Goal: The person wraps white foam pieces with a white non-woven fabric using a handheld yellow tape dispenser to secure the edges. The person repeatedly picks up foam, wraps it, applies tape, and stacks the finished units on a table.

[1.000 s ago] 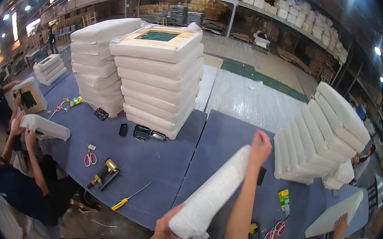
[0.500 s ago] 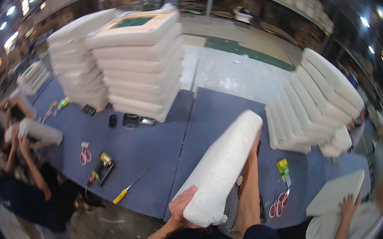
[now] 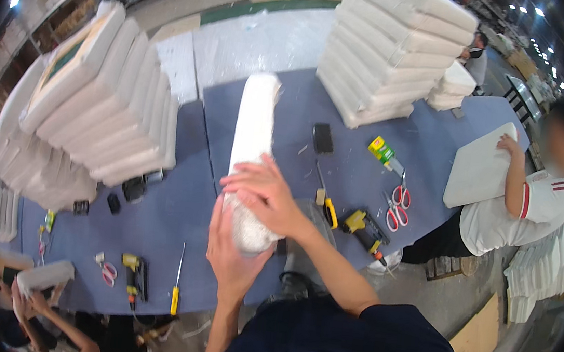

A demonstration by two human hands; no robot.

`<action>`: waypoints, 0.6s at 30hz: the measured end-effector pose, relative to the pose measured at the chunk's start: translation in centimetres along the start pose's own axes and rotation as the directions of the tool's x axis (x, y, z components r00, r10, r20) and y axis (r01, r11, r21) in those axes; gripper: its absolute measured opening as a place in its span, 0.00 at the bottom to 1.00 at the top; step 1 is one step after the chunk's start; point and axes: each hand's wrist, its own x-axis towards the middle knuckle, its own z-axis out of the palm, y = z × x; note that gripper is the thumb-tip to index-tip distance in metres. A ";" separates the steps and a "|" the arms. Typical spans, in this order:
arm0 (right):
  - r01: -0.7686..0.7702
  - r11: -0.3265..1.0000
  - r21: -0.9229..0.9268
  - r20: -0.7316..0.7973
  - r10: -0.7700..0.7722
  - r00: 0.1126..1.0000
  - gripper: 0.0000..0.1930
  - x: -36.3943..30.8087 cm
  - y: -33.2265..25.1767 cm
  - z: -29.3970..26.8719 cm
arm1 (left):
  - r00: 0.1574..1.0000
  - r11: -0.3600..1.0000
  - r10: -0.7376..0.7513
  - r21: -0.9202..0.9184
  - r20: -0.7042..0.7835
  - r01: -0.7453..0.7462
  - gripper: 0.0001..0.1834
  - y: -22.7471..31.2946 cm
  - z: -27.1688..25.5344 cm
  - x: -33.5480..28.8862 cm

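A white fabric-covered cushion [image 3: 256, 115] stands on its narrow edge before me, pointing away over the blue table. My left hand [image 3: 235, 260] is wrapped round its near end, fingers up along its side. Across the top edge lies my right hand [image 3: 266, 191], its fingers stretched flat over the fabric near the left fingertips. The cushion's underside is hidden. Right of it are a yellow-handled pointed tool [image 3: 329, 208], a yellow-and-black staple gun [image 3: 364, 231] and red-handled scissors [image 3: 399, 207].
Tall stacks of white cushions stand at left [image 3: 107, 103] and far right [image 3: 395, 50]. A black phone [image 3: 323, 138] and a green-and-yellow packet [image 3: 382, 151] lie on the table [image 3: 289, 108]. Co-workers handle cushions on both sides; another staple gun [image 3: 134, 277] lies at left.
My view has swung right. The cushion now points more directly away, and my right hand has come from its far right side onto the top edge. My left hand now clasps its near end.
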 end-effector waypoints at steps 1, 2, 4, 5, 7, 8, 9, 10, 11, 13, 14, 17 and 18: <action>-0.021 0.999 0.046 -0.049 0.023 0.999 0.11 -0.8 0.2 0.1 | 0.994 0.993 0.074 0.091 0.079 -0.081 0.57 0.7 -0.6 0.9; -0.045 0.995 0.093 -0.097 0.054 0.994 0.11 -1.1 0.6 -0.5 | 0.976 0.972 0.136 0.169 0.171 -0.165 0.56 0.9 -0.6 1.9; -0.152 0.981 0.119 -0.301 0.182 0.936 0.13 -2.5 -1.0 -0.6 | 0.975 0.987 0.092 0.109 0.201 -0.116 0.55 0.1 -0.5 1.7; -0.214 0.940 0.266 -0.335 0.298 0.894 0.13 -3.5 -1.4 -0.3 | 0.976 0.992 0.093 0.068 0.195 -0.108 0.54 -0.3 -0.4 1.7; -0.321 0.735 0.597 -0.292 0.572 0.767 0.13 -5.4 -3.0 -0.1 | 0.976 0.992 0.074 0.081 0.207 -0.093 0.54 -0.9 -1.1 1.6; -0.411 0.695 0.589 -0.162 0.601 0.783 0.13 -6.5 -2.7 -0.2 | 0.975 0.992 0.066 0.089 0.211 -0.086 0.53 -1.1 -1.5 1.5; -0.496 0.658 0.566 -0.035 0.621 0.783 0.13 -7.4 -2.3 -0.6 | 0.977 0.991 0.069 0.096 0.201 -0.090 0.53 -1.4 -1.6 1.3; -0.575 0.621 0.532 0.089 0.635 0.768 0.13 -8.0 -2.0 -0.6 | 0.978 0.990 0.075 0.103 0.192 -0.096 0.52 -1.6 -1.8 1.2; -0.553 0.627 0.548 0.071 0.624 0.778 0.13 -8.5 -1.9 -0.3 | 0.980 0.989 0.081 0.111 0.184 -0.103 0.52 -1.7 -1.9 0.9; -0.503 0.651 0.568 0.015 0.603 0.797 0.13 -8.0 -3.1 0.0 | 0.980 0.990 0.072 0.106 0.185 -0.093 0.51 -1.7 -1.6 0.8; -0.451 0.618 0.644 -0.060 0.628 0.776 0.13 -7.7 -3.8 0.4 | 0.980 0.991 0.068 0.103 0.185 -0.089 0.50 -1.6 -1.6 0.7; -0.428 0.642 0.636 -0.032 0.576 0.817 0.13 -7.9 -3.7 -0.4 | 0.982 0.995 0.067 0.066 0.179 -0.080 0.53 -0.9 -0.9 0.3; -0.427 0.647 0.632 -0.038 0.576 0.817 0.12 -8.0 -3.9 -0.5 | 0.980 0.994 0.079 0.061 0.185 -0.091 0.53 -0.8 -0.8 0.1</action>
